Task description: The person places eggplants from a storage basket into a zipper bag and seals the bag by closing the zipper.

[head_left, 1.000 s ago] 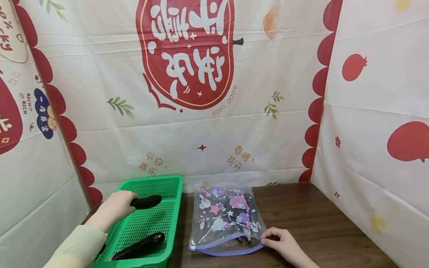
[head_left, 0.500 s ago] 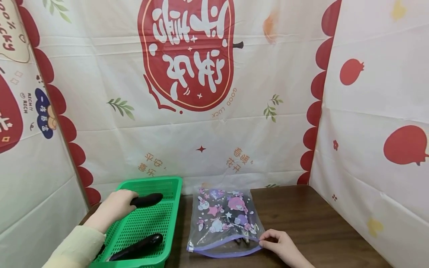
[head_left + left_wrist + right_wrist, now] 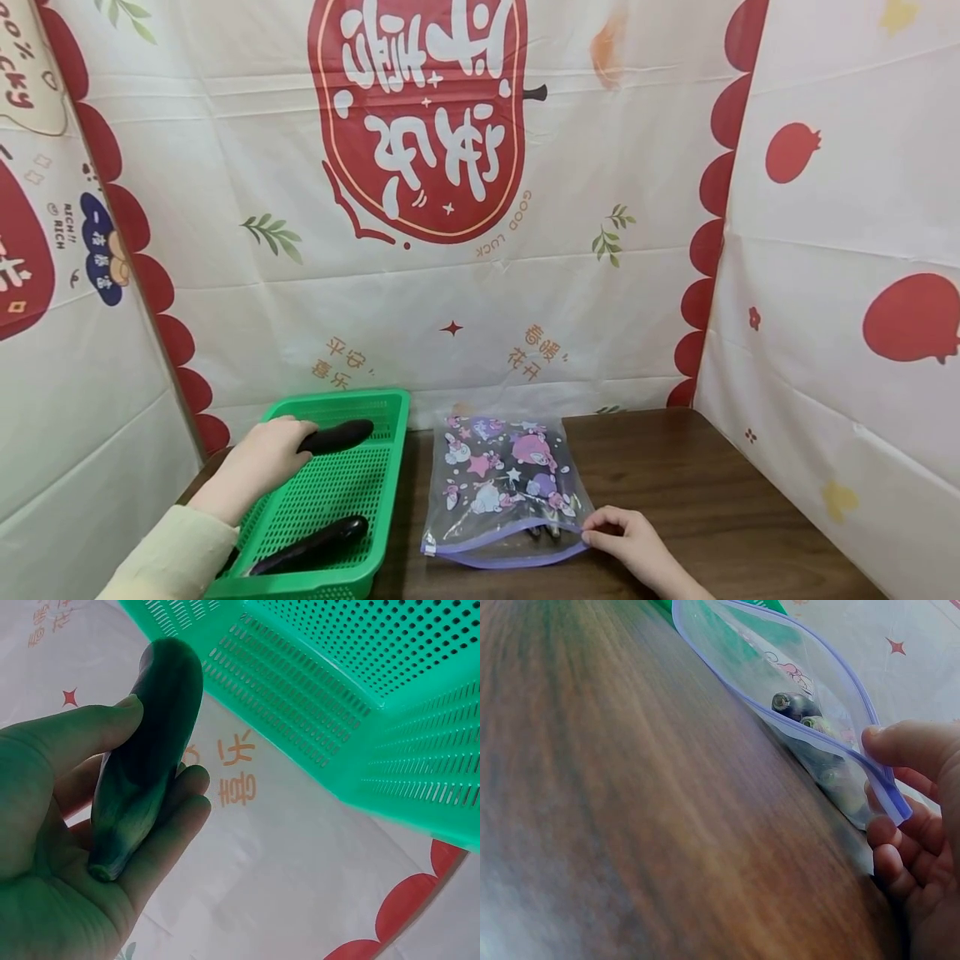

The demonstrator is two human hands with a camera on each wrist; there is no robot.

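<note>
In the head view my left hand point(image 3: 262, 462) grips an eggplant point(image 3: 341, 436) over the green basket point(image 3: 402, 442). The left wrist view shows the thumb on one side of that eggplant point(image 3: 161, 712) and fingers on the other, stem end toward the palm. A second, glossy eggplant point(image 3: 322, 543) lies on the basket floor. My right hand point(image 3: 633, 546) pinches the right corner of a printed zip bag point(image 3: 487, 492) lying on the table. The bag's purple-edged mouth gapes, and stem ends of dark eggplants point(image 3: 791, 705) show inside it.
The brown wooden table point(image 3: 645, 467) carries the basket at left and the bag in the middle. White printed cloth point(image 3: 420, 300) stands behind and along both sides. Part of another dark thing point(image 3: 229, 561) shows beside the left sleeve, mostly hidden.
My left hand has lifted the eggplant slightly, up and toward the right. The right hand keeps its pinch on the bag corner; the bag stays in place.
</note>
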